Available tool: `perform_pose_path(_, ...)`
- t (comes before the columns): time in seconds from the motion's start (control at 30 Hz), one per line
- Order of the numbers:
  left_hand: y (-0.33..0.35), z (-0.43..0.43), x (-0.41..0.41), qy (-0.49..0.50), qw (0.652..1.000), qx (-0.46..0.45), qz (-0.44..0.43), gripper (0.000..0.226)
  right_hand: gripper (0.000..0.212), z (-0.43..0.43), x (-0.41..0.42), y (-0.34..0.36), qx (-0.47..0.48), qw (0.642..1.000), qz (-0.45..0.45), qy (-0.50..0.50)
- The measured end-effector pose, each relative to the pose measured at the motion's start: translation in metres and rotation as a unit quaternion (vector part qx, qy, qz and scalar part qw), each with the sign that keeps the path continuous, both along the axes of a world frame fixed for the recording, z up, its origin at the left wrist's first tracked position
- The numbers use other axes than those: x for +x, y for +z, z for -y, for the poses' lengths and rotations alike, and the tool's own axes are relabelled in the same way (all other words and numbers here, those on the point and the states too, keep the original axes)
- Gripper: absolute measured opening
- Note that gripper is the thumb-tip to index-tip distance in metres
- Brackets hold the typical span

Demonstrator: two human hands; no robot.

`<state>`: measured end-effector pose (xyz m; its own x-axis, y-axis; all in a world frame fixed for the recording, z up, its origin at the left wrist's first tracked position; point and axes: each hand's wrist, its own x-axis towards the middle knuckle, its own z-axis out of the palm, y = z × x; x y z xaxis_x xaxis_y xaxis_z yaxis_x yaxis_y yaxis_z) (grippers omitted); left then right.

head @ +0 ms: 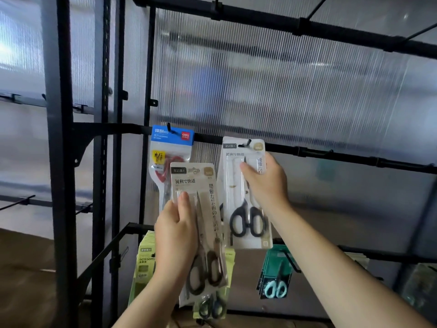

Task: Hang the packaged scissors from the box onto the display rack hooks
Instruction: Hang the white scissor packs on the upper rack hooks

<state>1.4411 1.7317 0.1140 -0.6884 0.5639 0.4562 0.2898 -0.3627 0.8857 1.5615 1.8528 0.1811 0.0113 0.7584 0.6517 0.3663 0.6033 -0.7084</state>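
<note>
Across the whole view stands a black display rack (pixel 59 162) of steel uprights and crossbars, backed by a ribbed translucent panel (pixel 307 91); its middle crossbar (pixel 343 155) carries the working row. Item one: white-carded pack of black-handled scissors (pixel 246 216), right of centre, hang slot at a hook (pixel 247 142) whose tip shows through it; whether the card is pushed fully home cannot be told. It is gripped at its right edge by the right hand (pixel 264 183), thumb across the front, fingers curled behind. Item two: matching pack (pixel 208 204), off the rack, lower and to the left, gripped by the left hand (pixel 177 233), thumb on the front, fingers wrapped behind. Item three: blue-headed pack of red-handled scissors (pixel 170 150), hung just left of these. Lower row: green packs (pixel 146 261) and teal packs (pixel 275 275), hung. Box: not in view. Step judged in hand: seating item one on its hook. The next move likely calls for the right hand to let go, then for item two's slot to be raised level with a hook tip and slid on square to the bar.
</note>
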Motion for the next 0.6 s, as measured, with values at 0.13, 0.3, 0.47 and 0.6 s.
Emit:
perform_pose_path(0.13, 0.002, 0.007, -0.002, -0.023, 1.0, 0.018, -0.007, 0.045, 0.048, -0.01, -0.007, -0.006, -0.001, 0.997, 0.053, -0.047)
perform_pose_path(0.3, 0.008, 0.013, 0.007, -0.093, 0.994, 0.037, -0.031, 0.042, 0.052, -0.012, -0.009, -0.01, -0.018, 0.992, 0.101, -0.079)
perform_pose_path(0.47, 0.0, -0.004, 0.01, -0.131, 0.991, 0.012, -0.032, 0.049, 0.054, 0.004, 0.001, -0.017, 0.003, 0.994, 0.085, -0.065)
perform_pose_path(0.6, 0.0, -0.008, 0.014, -0.136, 0.989, 0.028, -0.044, 0.041, 0.041, 0.033, 0.009, -0.024, 0.005, 0.998, 0.02, 0.063)
